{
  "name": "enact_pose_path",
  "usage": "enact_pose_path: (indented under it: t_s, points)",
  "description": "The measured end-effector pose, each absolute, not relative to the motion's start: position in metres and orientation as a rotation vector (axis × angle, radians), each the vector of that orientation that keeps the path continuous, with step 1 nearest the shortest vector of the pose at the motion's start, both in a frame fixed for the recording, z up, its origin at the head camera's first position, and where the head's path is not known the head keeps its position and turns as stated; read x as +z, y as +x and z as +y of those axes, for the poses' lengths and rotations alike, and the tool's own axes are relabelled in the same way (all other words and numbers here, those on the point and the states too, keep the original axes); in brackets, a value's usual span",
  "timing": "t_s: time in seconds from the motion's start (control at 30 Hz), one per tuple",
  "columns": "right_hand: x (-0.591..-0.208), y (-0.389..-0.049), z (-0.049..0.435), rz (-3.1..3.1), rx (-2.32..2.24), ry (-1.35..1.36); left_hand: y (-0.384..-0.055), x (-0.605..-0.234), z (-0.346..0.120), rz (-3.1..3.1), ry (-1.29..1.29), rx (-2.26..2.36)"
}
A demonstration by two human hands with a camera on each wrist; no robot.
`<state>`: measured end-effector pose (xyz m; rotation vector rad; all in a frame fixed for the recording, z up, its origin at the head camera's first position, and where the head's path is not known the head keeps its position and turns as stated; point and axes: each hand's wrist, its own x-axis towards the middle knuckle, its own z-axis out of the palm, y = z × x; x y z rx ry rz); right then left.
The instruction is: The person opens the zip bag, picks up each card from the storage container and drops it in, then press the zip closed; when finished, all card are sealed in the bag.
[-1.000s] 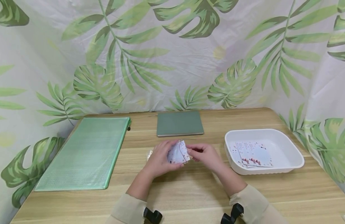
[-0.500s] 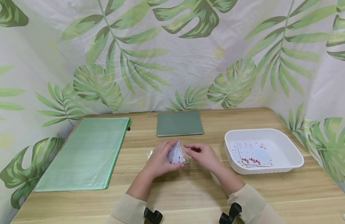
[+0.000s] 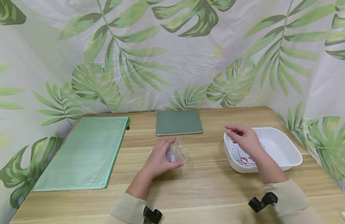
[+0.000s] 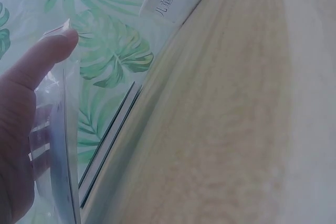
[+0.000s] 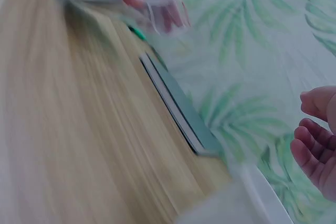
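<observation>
Wood-grain tabletop [image 3: 200, 193] under it all, leafy cloth [image 3: 189, 62] hung as bkgd. Nearest: beige sleeves [image 3: 129, 203] on both arms, each w/ a black wrist mount [image 3: 152, 214], coming in from the bottom edge.

Next out, L hand [image 3: 157, 160], approx. mid-table: thumb & fingers curved round a clear zip bag [image 3: 180, 151], printed card [image 3: 169, 154] inside, partly hidden by the hand. Bag mouth sticks out past the fingertips, facing R; L wrist cam shows thumb on one side, fingers behind, seen thru the plastic. Can't tell if the bag's lower edge touches the table.

R hand [image 3: 245, 140] is well apart from the bag, over the L part of the white tray [image 3: 290, 157]: fingers loosely bent, gap b/w thumb & the rest, nothing seen in it. R wrist cam has same: half-curled fingers, thumb off them. Printed cards [image 3: 241, 155] lie in the tray, L side, partly covered by the hand. Tray's outer wall has dark lettering (L wrist cam).

Far L: green mesh pouch [image 3: 85, 152], flat, black zip pull at its far R corner. Farthest: grey-green notebook [image 3: 179, 123], closed, flat, nr the back edge, just beyond L hand & bag.
</observation>
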<state>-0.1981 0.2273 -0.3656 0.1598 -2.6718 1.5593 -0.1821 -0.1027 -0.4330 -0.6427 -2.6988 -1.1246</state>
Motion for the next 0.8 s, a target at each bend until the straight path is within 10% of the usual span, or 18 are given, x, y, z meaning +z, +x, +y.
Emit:
enact_pose_path:
  t_s: [0.8]
  points:
    - [-0.41, -0.237, 0.355, -3.181, 0.929, 0.061, -0.182, -0.433, -0.102, -2.716, -0.641, -1.117]
